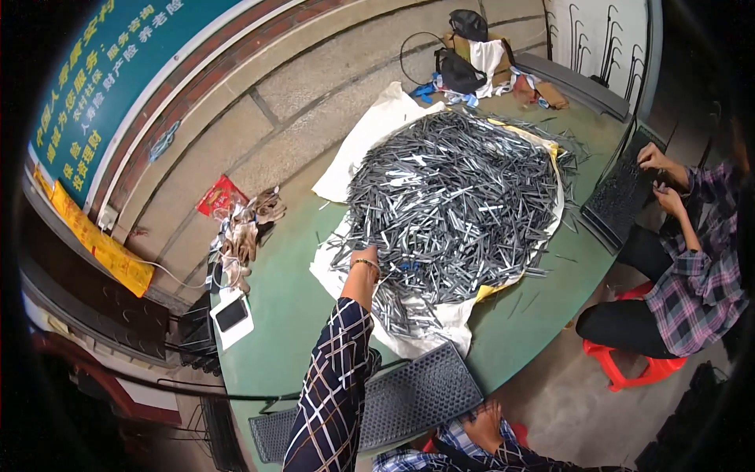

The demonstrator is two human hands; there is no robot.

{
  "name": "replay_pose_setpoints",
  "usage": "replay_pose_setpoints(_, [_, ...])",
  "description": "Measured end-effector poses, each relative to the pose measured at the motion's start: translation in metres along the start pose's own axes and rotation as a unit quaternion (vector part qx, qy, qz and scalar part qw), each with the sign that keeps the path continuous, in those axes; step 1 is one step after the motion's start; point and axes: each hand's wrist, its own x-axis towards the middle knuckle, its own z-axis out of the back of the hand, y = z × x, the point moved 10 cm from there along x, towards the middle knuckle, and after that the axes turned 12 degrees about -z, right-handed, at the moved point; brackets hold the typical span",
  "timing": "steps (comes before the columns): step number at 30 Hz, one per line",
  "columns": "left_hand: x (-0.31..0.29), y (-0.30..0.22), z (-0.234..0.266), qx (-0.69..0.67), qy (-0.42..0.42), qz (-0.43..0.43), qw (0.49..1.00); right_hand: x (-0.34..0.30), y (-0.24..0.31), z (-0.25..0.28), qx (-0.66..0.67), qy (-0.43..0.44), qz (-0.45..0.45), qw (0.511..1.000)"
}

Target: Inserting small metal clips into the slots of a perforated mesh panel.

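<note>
A large heap of thin, dark grey and silvery strips [456, 197] lies on a white sheet [354, 161] spread over the green table. My left arm, in a dark checked sleeve, stretches out to the heap's near left edge. There my left hand [365, 256] touches the strips, its fingers mostly hidden from view. A long black tray with a grid of small holes [409, 397] lies at the table's near edge, below that forearm. Beside the tray's right corner is my right hand [484, 427], low over my lap, fingers bent together. What they hold, if anything, is too small to make out.
At the right, another person's hands [661, 177] are over a second black tray [617, 193]. A white-framed dark device [232, 316] and gloves [240, 244] lie at the left. Bags [460, 72] stand at the back. Red stool [629, 366] on the right.
</note>
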Motion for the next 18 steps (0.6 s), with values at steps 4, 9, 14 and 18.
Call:
replay_pose_setpoints(4, [0.055, 0.0, 0.067, 0.103, -0.128, -0.009, 0.986, -0.003, 0.021, -0.009, 0.026, 0.04, 0.019, 0.999])
replay_pose_setpoints(9, [-0.027, -0.036, -0.005, 0.145, -0.041, 0.013, 0.988, 0.002, -0.015, -0.008, 0.0, 0.031, -0.061, 0.998])
replay_pose_setpoints(14, [-0.039, -0.064, 0.004, 0.252, -0.047, -0.002, 0.967, 0.006, 0.01, 0.029, 0.15, -0.001, -0.122, 0.981])
replay_pose_setpoints(18, [-0.026, -0.065, -0.001, 0.317, -0.059, -0.072, 0.944, 0.005, 0.003, 0.023, 0.103, 0.01, -0.149, 0.983])
